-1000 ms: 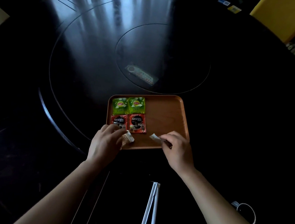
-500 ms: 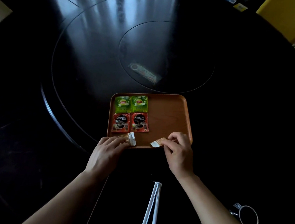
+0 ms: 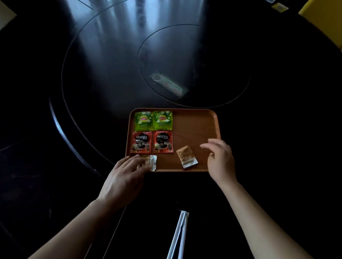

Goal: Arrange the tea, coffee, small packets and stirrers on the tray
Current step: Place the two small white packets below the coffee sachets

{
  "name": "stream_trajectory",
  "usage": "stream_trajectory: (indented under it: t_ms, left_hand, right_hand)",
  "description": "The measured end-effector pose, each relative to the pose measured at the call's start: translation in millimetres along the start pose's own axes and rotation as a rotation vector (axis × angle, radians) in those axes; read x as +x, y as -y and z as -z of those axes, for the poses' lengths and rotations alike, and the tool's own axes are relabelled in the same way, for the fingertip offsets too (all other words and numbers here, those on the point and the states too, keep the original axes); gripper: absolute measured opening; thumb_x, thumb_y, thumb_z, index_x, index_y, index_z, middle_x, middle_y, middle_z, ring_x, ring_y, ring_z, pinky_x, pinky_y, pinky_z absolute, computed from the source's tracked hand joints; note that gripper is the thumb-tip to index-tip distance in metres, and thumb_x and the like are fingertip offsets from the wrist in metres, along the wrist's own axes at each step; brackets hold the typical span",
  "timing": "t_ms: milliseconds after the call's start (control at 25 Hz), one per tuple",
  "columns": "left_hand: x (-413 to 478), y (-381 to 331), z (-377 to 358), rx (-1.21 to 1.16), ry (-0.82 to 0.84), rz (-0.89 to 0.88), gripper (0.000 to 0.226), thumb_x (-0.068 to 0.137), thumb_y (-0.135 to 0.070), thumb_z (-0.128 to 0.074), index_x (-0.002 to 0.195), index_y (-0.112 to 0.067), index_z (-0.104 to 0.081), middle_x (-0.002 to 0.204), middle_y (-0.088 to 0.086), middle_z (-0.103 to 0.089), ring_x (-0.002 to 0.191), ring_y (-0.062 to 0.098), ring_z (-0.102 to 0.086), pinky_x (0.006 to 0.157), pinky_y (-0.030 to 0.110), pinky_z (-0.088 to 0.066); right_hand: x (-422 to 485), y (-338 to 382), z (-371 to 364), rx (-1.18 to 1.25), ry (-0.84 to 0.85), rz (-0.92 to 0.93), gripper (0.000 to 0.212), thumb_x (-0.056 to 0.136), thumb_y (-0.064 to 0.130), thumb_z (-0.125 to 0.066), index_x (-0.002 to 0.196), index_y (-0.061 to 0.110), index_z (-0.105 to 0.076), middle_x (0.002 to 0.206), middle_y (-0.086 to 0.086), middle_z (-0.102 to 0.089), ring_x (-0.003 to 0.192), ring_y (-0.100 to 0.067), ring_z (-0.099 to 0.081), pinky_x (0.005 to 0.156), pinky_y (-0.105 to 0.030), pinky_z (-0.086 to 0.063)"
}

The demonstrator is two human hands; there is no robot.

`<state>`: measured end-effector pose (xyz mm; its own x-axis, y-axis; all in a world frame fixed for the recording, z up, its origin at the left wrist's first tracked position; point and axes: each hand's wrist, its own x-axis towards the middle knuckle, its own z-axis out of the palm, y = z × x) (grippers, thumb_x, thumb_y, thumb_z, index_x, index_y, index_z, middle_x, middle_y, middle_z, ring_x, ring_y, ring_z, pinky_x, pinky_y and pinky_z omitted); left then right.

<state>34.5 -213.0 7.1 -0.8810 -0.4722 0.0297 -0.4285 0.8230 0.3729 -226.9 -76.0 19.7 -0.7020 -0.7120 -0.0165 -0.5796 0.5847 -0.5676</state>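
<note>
Resting on the dark round tabletop (image 3: 268, 138), near its front edge, the wooden tray (image 3: 194, 131) is carrying most of the task's things. Two green tea packets (image 3: 153, 120) are lying side by side in the tray's far left corner, and two red coffee packets (image 3: 152, 142) are lying just in front of them, the four forming a neat block along the left side. A small brown sugar packet (image 3: 186, 156) is lying loose and tilted near the middle of the tray's front edge, touching nothing but the tray. A second small packet (image 3: 149, 162) is sitting at the front left corner, just below the coffee. The left hand (image 3: 126, 177) is reaching over that corner, its fingers pressing flat on this packet rather than closing around it. The right hand (image 3: 220, 159) is hovering over the tray's front right part, fingers spread apart and holding nothing, just beside the loose sugar packet. Two white wrapped stirrers (image 3: 177, 241) are lying side by side on the tabletop at its front edge, between the two forearms, well apart from the tray.
</note>
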Motion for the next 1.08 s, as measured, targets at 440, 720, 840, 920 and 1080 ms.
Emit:
stream_trajectory:
  t_ms: [440,720,840,920,1080]
  left_hand:
    - [-3,-1,-4,0.018,0.018,0.036,0.047,0.082,-0.017,-0.076,0.128,-0.019,-0.065,0.136,0.013,-0.061,0.132,0.034,-0.052,0.109,0.052,-0.041]
    - [-5,-2,-6,0.041,0.004,0.020,0.046,0.083,-0.025,-0.072,0.128,-0.020,-0.063,0.136,0.013,-0.058,0.130,0.034,-0.051,0.108,0.049,-0.042]
    - [-6,0,-8,0.053,-0.008,0.011,0.046,0.086,-0.031,-0.066,0.130,-0.022,-0.061,0.136,0.010,-0.058,0.128,0.032,-0.051,0.105,0.048,-0.045]
    - [-6,-1,-10,0.064,-0.015,0.012,0.044,0.088,-0.035,-0.061,0.130,-0.023,-0.060,0.134,0.008,-0.058,0.125,0.031,-0.053,0.104,0.047,-0.045]
    - [-5,-3,-10,0.095,-0.024,0.008,0.043,0.087,-0.038,-0.053,0.127,-0.023,-0.061,0.128,0.007,-0.062,0.121,0.029,-0.057,0.104,0.046,-0.045]
  right_hand:
    - [-17,30,-27,-0.296,0.092,0.072,0.029,0.076,0.019,-0.070,0.104,0.025,-0.072,0.100,-0.002,-0.055,0.096,-0.028,-0.051,0.080,-0.038,-0.043]
    - [-37,45,-39,-0.156,0.162,0.227,0.048,0.077,-0.002,-0.060,0.113,0.029,-0.071,0.101,-0.002,-0.058,0.096,-0.026,-0.049,0.077,-0.039,-0.044]
    - [-45,38,-41,-0.136,0.067,0.183,0.027,0.081,0.011,-0.069,0.107,0.019,-0.072,0.098,-0.004,-0.061,0.093,-0.028,-0.053,0.076,-0.043,-0.048]
    - [-47,36,-42,-0.188,0.025,0.131,0.022,0.080,0.021,-0.075,0.102,0.019,-0.072,0.094,-0.003,-0.060,0.089,-0.027,-0.053,0.072,-0.041,-0.048]
    - [-47,48,-52,-0.246,0.027,0.175,0.022,0.078,0.026,-0.076,0.100,0.026,-0.072,0.092,0.000,-0.058,0.087,-0.025,-0.051,0.069,-0.037,-0.043]
